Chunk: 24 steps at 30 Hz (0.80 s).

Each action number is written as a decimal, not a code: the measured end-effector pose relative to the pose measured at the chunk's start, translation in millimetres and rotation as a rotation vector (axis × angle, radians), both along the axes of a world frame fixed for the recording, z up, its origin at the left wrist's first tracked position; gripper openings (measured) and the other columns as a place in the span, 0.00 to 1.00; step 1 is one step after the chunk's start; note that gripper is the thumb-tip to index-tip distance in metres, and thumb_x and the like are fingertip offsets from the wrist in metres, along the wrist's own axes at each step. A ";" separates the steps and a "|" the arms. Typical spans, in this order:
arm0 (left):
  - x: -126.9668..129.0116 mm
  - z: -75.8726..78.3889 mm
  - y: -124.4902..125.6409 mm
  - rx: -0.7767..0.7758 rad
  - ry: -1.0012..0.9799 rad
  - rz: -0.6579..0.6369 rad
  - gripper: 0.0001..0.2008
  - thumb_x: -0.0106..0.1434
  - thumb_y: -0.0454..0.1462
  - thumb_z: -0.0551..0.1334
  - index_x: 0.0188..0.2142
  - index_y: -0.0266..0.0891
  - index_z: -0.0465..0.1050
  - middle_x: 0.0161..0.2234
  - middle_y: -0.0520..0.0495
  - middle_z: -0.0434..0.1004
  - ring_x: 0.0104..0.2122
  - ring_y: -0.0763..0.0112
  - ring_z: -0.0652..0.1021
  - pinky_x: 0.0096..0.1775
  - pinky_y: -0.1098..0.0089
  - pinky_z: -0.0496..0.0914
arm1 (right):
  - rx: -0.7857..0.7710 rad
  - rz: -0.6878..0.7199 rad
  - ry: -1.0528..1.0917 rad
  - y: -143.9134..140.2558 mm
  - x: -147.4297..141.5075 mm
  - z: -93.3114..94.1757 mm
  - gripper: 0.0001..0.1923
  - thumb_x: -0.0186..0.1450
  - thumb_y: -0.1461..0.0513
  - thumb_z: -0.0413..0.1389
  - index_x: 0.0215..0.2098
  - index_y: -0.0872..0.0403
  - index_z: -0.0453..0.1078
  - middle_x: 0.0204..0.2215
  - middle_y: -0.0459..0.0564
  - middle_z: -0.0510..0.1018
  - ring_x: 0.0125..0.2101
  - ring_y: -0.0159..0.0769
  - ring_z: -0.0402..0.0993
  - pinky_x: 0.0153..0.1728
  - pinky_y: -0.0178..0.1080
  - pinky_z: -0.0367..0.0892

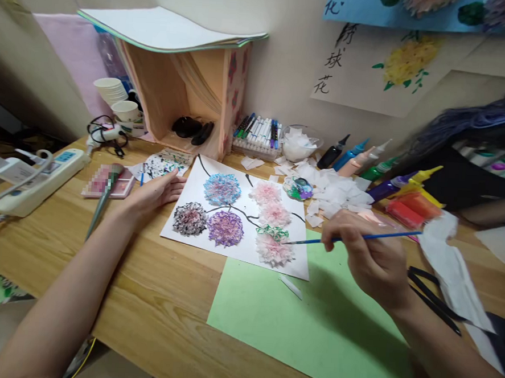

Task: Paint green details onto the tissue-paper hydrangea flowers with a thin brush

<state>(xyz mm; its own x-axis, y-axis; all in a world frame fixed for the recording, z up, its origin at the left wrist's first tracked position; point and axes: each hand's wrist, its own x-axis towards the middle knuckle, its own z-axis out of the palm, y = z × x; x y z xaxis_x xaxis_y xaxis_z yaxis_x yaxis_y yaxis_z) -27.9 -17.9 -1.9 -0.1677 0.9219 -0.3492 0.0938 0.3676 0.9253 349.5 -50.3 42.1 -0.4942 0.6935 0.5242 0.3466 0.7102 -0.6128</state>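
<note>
R hand point(370, 256) grips thin blue paintbrush point(360, 238), tip at pink tissue flower point(273, 248); L hand point(160, 192) flat on paper point(202, 177).

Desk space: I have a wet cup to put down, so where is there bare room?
Bare wood lies on the table between the left hand, the white flower sheet and the green paper, whose near part is also free. It is crowded behind the right hand holding the brush: tissue scraps, paint bottles, marker tray.
</note>
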 end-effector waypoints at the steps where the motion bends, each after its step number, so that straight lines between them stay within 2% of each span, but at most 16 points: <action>1: -2.0 2.2 -0.3 -0.027 -0.063 -0.017 0.22 0.71 0.41 0.44 0.37 0.30 0.72 0.32 0.38 0.79 0.34 0.67 0.78 0.40 0.67 0.72 | 0.002 0.000 0.006 0.2 1.2 1.0 0.18 0.71 0.62 0.42 0.26 0.54 0.65 0.20 0.46 0.69 0.24 0.32 0.65 0.28 0.37 0.59; 5: -6.1 6.8 -2.8 -0.123 -0.521 -0.021 0.25 0.72 0.41 0.41 0.43 0.25 0.72 0.35 0.33 0.78 0.37 0.64 0.79 0.41 0.67 0.73 | 0.024 -0.018 -0.010 1.0 4.5 4.8 0.19 0.71 0.61 0.41 0.26 0.53 0.64 0.21 0.46 0.68 0.24 0.31 0.65 0.27 0.37 0.58; 8: -4.6 4.5 -3.8 -0.153 -0.681 0.044 0.22 0.72 0.41 0.45 0.46 0.24 0.70 0.35 0.32 0.78 0.36 0.63 0.80 0.41 0.66 0.74 | 0.034 -0.021 -0.011 1.8 4.9 6.7 0.18 0.71 0.60 0.41 0.26 0.52 0.64 0.20 0.45 0.68 0.23 0.30 0.65 0.26 0.36 0.59; 14: 1.2 -6.9 0.4 -0.091 -0.660 0.165 0.12 0.68 0.31 0.52 0.46 0.27 0.71 0.34 0.39 0.79 0.33 0.68 0.80 0.41 0.71 0.74 | 0.047 -0.028 -0.014 2.7 6.1 7.2 0.19 0.71 0.60 0.41 0.26 0.52 0.65 0.20 0.44 0.68 0.23 0.30 0.65 0.27 0.36 0.59; 24: 8.7 -9.4 0.2 -0.049 -0.532 0.178 0.14 0.65 0.26 0.52 0.47 0.28 0.71 0.34 0.41 0.80 0.35 0.69 0.80 0.41 0.72 0.75 | 0.059 -0.053 -0.011 3.9 7.6 9.4 0.21 0.71 0.57 0.41 0.24 0.52 0.65 0.18 0.46 0.68 0.21 0.31 0.65 0.25 0.37 0.59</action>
